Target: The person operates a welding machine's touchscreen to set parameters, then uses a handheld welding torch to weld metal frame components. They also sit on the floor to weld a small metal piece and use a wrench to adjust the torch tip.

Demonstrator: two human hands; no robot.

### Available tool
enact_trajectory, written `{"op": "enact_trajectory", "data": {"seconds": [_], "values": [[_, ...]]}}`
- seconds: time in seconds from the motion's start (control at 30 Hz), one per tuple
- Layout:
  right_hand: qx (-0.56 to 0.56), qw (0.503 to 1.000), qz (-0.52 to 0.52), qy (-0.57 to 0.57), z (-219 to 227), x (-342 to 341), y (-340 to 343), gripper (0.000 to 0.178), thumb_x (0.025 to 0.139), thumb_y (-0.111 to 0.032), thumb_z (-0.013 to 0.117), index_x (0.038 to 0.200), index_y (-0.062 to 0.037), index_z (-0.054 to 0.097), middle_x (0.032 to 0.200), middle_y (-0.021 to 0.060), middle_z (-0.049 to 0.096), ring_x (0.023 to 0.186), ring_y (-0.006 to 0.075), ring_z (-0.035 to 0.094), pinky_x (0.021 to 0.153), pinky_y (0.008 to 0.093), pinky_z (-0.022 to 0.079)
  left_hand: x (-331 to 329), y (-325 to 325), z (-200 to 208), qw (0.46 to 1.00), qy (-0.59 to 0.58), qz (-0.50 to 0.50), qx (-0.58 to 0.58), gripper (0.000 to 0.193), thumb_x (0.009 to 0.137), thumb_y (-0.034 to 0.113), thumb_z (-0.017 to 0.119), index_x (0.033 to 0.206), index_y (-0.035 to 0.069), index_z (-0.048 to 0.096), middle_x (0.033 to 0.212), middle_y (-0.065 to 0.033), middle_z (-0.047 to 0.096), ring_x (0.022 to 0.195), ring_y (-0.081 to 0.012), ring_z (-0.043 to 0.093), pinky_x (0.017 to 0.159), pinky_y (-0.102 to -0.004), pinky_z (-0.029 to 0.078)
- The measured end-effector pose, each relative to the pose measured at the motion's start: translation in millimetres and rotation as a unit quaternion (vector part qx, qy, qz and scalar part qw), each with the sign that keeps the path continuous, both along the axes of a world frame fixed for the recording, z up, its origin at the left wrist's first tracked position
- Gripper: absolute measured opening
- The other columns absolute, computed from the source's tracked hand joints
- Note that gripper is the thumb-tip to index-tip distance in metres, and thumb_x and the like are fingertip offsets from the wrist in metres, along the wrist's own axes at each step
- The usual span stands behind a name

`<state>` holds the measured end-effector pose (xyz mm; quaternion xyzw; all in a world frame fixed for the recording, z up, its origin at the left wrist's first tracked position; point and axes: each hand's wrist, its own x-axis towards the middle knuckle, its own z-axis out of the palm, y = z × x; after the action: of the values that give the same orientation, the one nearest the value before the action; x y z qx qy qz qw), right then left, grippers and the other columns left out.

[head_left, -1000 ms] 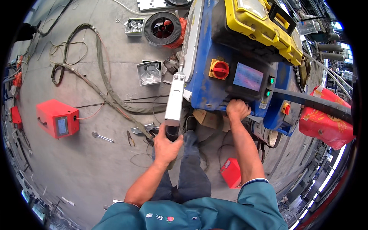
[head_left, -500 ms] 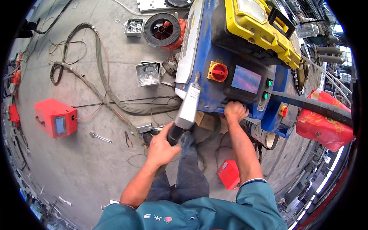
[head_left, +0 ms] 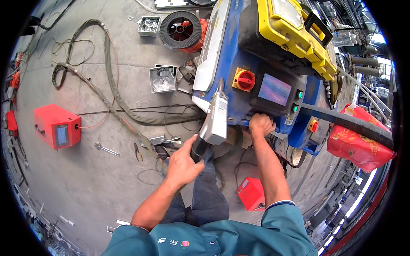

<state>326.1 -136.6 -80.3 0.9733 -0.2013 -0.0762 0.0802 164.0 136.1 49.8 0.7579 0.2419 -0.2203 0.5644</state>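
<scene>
My left hand (head_left: 184, 164) is closed round the black handle of a welding gun (head_left: 216, 119) with a boxy silver-white body. Its narrow metal nozzle points up and away, close to the front corner of a blue machine cabinet (head_left: 229, 85). On that cabinet are a dark panel with a lit screen (head_left: 274, 88), a red rotary switch (head_left: 245, 80) on a yellow plate and two green buttons. My right hand (head_left: 261, 124) wraps round the blue handle bar (head_left: 242, 122) below the panel; the fingertips are partly hidden.
A yellow-black case (head_left: 299, 34) sits on the cabinet. A thick hose (head_left: 149, 121) snakes over the floor at left, near a red box with a display (head_left: 57, 127), a wrench (head_left: 106, 149) and pliers (head_left: 137, 152). Beyond are trays of metal parts (head_left: 162, 80) and a wire spool (head_left: 180, 30).
The welding gun in my left hand has shifted slightly right and stands more upright. My right hand stays on the handle bar. The view has shifted a little.
</scene>
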Motion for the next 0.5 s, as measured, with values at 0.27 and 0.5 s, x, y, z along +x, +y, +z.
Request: {"op": "enact_trajectory", "data": {"seconds": [0.27, 0.5], "values": [[-0.002, 1.000, 0.005, -0.008, -6, -3, -6, 0.036, 0.089, -0.031, 0.055, 0.082, -0.0061, 0.081, 0.097, 0.0148, 0.078, 0.109, 0.0341, 0.066, 0.110, 0.0488, 0.035, -5, 4, -5, 0.999, 0.012, 0.042, 0.001, 0.079, 0.073, 0.015, 0.073, 0.147, 0.007, 0.051, 0.116, -0.0256, 0.072, 0.110, -0.0433, 0.069, 0.097, -0.0452, 0.053], [0.000, 1.000, -0.006, 0.020, 2, -1, -1, 0.038, 0.091, -0.032, 0.054, 0.086, -0.0069, 0.082, 0.101, 0.0152, 0.078, 0.112, 0.0325, 0.066, 0.112, 0.0489, 0.034, -14, 3, -17, 1.000, -0.018, 0.026, 0.003, 0.079, 0.071, 0.011, 0.076, 0.147, 0.006, 0.052, 0.114, -0.0248, 0.072, 0.107, -0.0405, 0.071, 0.093, -0.0432, 0.055]]}}
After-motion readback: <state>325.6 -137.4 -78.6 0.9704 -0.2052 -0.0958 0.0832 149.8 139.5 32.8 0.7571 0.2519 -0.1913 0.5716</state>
